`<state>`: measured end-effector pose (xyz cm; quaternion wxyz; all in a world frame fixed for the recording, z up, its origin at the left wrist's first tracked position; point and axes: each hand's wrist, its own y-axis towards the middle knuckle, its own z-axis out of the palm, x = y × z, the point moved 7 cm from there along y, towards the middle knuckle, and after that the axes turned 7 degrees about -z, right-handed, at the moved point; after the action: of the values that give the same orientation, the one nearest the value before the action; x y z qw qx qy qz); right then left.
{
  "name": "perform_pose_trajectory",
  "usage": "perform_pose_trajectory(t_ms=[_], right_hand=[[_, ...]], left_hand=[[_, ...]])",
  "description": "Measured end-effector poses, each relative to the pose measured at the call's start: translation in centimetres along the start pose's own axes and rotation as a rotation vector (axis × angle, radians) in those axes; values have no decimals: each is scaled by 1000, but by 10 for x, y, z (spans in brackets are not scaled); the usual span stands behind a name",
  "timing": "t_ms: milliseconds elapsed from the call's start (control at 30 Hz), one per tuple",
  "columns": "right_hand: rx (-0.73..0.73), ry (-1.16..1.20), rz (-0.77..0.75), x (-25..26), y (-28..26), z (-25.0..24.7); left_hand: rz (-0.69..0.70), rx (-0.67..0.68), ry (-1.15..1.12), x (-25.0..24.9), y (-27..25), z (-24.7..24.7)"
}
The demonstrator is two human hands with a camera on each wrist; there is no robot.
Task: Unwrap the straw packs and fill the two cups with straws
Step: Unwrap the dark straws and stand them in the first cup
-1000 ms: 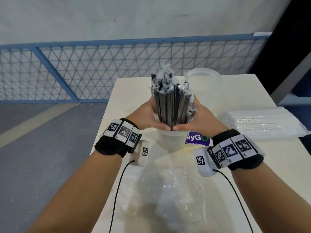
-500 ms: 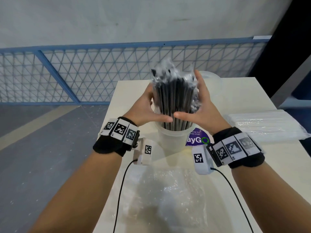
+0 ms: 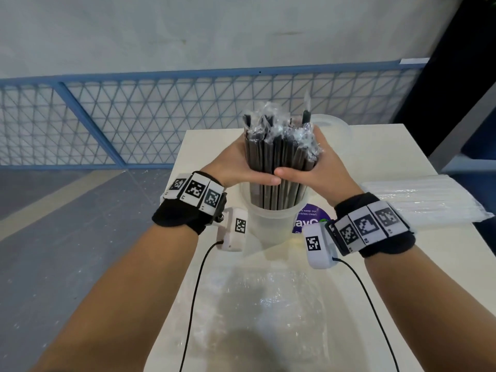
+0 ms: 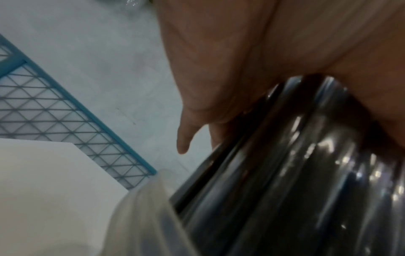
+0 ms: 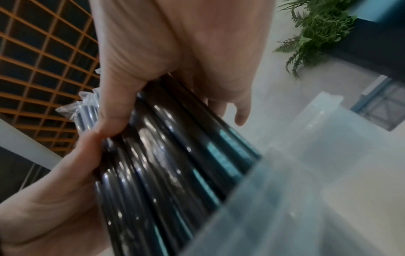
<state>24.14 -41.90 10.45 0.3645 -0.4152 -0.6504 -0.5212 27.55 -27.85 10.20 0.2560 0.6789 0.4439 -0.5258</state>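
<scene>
A thick bundle of black straws point(image 3: 277, 157), each in its own clear sleeve, stands upright with its lower ends inside a translucent plastic cup point(image 3: 271, 224) at the table's middle. My left hand point(image 3: 236, 162) wraps the bundle from the left and my right hand point(image 3: 319, 162) from the right, thumbs meeting in front just above the cup's rim. One straw pokes higher at the right. The wrist views show the black straws point(image 4: 295, 190) point(image 5: 171, 164) against my palms, and the cup's rim point(image 5: 306, 199). A second cup point(image 3: 335, 127) stands behind the bundle, mostly hidden.
A sealed pack of white straws point(image 3: 429, 205) lies on the table at the right. Crumpled clear wrapping point(image 3: 268, 312) lies on the near table. A purple sticker point(image 3: 310, 218) is beside the cup. The table's left edge point(image 3: 171, 264) drops to the floor; a blue mesh fence point(image 3: 134, 124) is behind.
My hands, which had slid up along the bundle half a second ago, have closed round it lower down again, thumbs together. The bundle stays standing in the cup.
</scene>
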Motion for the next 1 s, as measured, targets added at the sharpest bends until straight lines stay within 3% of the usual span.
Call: perform_pose_trajectory(t_ms=[100, 233, 367, 500, 600, 700, 833, 1000], right_hand=[[32, 24, -65, 12, 2, -1], [-27, -86, -180, 22, -4, -2], [-9, -476, -268, 15, -8, 17], [19, -558, -192, 9, -13, 25], [-28, -622, -196, 13, -13, 19], [117, -728, -112, -3, -15, 31], [56, -662, -98, 6, -14, 25], [95, -230, 94, -10, -18, 19]], left_hand=[[70, -33, -58, -11, -6, -4], [195, -178, 39, -28, -21, -11], [294, -324, 463, -37, -27, 4], [118, -243, 673, -19, -21, 17], [95, -260, 762, -21, -23, 18], [32, -182, 936, -12, -21, 26], [57, -203, 759, -12, -21, 21], [-12, -39, 149, 14, -21, 9]])
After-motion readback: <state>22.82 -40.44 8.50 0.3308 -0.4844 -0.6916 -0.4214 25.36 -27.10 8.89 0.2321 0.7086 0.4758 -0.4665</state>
